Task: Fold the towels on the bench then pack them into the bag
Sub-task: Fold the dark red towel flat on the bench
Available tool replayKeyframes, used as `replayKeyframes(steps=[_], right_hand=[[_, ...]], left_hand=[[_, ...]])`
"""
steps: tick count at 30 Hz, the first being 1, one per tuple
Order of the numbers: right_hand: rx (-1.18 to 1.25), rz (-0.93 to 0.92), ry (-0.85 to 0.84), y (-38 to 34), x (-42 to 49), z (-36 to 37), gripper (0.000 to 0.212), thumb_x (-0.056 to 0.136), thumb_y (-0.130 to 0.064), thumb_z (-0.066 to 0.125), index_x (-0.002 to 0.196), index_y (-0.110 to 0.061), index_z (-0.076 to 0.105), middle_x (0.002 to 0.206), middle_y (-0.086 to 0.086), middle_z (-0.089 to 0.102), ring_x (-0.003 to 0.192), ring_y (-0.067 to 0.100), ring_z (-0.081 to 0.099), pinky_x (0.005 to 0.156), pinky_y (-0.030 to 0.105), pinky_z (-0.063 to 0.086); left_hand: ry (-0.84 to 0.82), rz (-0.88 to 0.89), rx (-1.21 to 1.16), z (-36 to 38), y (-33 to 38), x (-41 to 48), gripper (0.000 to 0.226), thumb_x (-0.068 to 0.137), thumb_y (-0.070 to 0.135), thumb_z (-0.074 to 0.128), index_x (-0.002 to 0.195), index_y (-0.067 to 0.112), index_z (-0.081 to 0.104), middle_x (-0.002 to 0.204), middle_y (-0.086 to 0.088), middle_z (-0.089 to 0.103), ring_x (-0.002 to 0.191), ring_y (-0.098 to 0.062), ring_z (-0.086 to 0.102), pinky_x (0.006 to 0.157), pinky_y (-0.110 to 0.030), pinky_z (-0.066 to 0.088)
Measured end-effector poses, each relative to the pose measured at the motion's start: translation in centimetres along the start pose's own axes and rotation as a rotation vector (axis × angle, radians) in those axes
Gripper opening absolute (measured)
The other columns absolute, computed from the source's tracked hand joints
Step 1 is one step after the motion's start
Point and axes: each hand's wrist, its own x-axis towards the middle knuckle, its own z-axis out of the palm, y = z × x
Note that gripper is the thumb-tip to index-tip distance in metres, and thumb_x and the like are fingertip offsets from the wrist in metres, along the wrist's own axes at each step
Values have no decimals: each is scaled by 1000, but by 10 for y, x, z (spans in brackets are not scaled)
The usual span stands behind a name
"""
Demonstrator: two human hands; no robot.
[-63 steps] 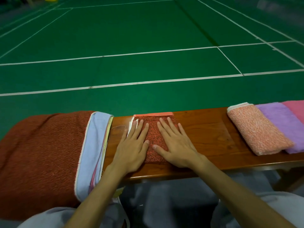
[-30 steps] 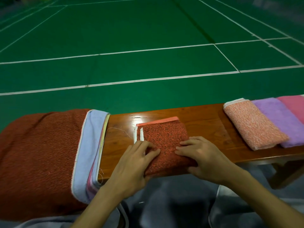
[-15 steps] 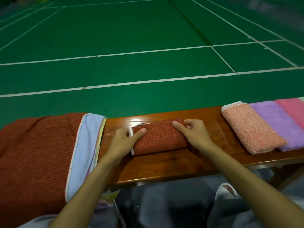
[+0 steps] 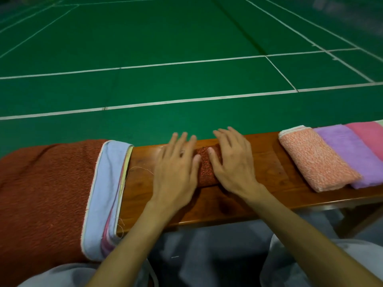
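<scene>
Head view: your left hand (image 4: 176, 172) and right hand (image 4: 234, 164) both lie flat, fingers straight and slightly spread, palms pressing down on the folded rust-red terry towel (image 4: 207, 166). Neither hand grips anything.

The towel sits mid-way along the brown wooden desk (image 4: 259, 195), towards its far edge. Only a band of it shows between your thumbs, and both its ends are hidden under your palms. From the span your hands cover, its long axis probably runs left to right along the desk, but I can't be sure.

You look to be on the flattening press that finishes this fold. Next, curl your fingers under both ends and carry it right, to the row of folded towels: peach speckled (image 4: 315, 160), lilac (image 4: 356, 156) and pink (image 4: 371, 137). Those lie with their length running from the far edge to the near edge, so turn yours to match.

The pile of unfolded towels on your left, a rust-red terry one (image 4: 45, 193) over a pale blue one (image 4: 105, 183), is still to be folded. The bag is not in view.
</scene>
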Motion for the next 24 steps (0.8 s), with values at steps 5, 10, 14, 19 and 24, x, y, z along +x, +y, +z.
replayKeyframes(steps=[5, 10, 14, 19, 24], right_hand=[[-115, -140, -468, -6, -12, 12, 75, 92, -38, 10, 160, -16, 33, 164, 0, 37, 157, 25, 16, 126, 52, 13], [-109, 17, -467, 4, -12, 15, 74, 98, -48, 5, 161, -19, 29, 169, -1, 23, 159, 24, 6, 127, 54, 8], [-39, 109, -471, 18, -18, 14, 68, 102, -48, 10, 163, -23, 24, 172, -1, 11, 159, 25, 2, 127, 54, 5], [38, 191, -472, 32, -22, 14, 71, 98, -53, 4, 163, -31, 20, 171, 1, 17, 159, 22, 3, 128, 49, 1], [64, 208, -465, 28, -21, 14, 66, 100, -47, 12, 162, -30, 25, 170, 0, 20, 159, 21, 6, 128, 48, 1]], left_hand=[[-243, 115, 128, 27, -1, -7, 54, 110, 40, 20, 158, 22, 39, 165, 0, 36, 156, -26, 24, 125, -47, 25], [-305, 24, 110, 33, -12, 0, 58, 109, 46, 13, 159, 28, 36, 163, 3, 39, 154, -21, 29, 124, -45, 23], [-406, -131, -9, 27, -41, 8, 59, 108, 48, 8, 160, 33, 32, 169, 4, 25, 158, -22, 12, 126, -50, 10], [-420, -158, -72, 26, -64, 6, 68, 100, 56, 1, 159, 38, 29, 171, 4, 11, 159, -22, -1, 127, -52, 0], [-323, -213, -95, 29, -62, 4, 59, 109, 54, 16, 158, 30, 38, 169, -4, 23, 159, -27, 9, 126, -53, 8]])
